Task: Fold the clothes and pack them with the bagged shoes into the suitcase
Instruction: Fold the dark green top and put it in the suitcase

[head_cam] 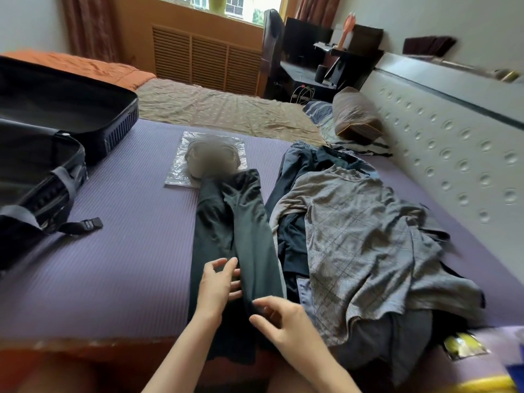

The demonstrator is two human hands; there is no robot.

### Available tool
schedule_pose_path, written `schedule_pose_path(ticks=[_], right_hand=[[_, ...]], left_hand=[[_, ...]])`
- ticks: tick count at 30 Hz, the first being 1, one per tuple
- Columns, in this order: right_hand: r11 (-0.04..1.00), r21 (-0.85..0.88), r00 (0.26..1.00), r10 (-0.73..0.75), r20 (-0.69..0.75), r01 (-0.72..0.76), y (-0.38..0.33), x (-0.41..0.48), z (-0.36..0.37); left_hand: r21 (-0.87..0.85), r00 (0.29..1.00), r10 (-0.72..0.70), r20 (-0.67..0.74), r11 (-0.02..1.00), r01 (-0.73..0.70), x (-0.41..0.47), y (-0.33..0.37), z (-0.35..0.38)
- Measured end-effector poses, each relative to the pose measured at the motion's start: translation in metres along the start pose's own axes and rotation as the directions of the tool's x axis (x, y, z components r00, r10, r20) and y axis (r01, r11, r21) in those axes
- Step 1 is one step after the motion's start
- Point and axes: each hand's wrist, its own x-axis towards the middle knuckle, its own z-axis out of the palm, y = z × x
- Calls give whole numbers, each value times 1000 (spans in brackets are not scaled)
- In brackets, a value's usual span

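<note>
Trousers: a dark pair laid out lengthwise on the purple bed cover, running from under both hands straight away from them. The far end lies over the near edge of the shoe bag.
Left hand: rests on the trousers with fingers fairly straight and fanned apart, tips on the fold down the middle of the cloth.
Right hand: just beside the left hand and nearer the person, fingers bent, thumb and forefinger at the trouser leg. Whether they pinch the cloth or only touch it cannot be told.
Bagged shoes: in a clear plastic bag lying flat on the cover, straight ahead and well beyond the fingertips. The shoes themselves are blurred.
Suitcase: dark and lying open, well to the left of the left hand and beyond it. A strap with a buckle trails from it onto the cover.
Clothes pile: unfolded, just right of the right hand and touching the trousers along their side. A grey checked top lies uppermost, with dark garments beneath.
Pillow: beyond the pile, far ahead and right of both hands, against the padded headboard.
</note>
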Motion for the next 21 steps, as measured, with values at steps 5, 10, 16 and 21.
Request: schedule_pose_path(ticks=[5, 10, 16, 21], right_hand=[[973, 179, 986, 125, 110, -143, 7, -28, 33], [993, 99, 970, 91, -227, -70, 28, -47, 14], [993, 64, 945, 115, -307, -100, 51, -58, 8], [979, 174, 941, 155, -300, -106, 56, -61, 23]], left_hand=[[68, 999, 16, -33, 998, -14, -11, -19, -35], [276, 997, 56, 44, 959, -66, -24, -38, -42], [442, 976, 217, 15, 874, -201, -39, -51, -40], [355, 984, 176, 20, 919, -172, -44, -55, -45]])
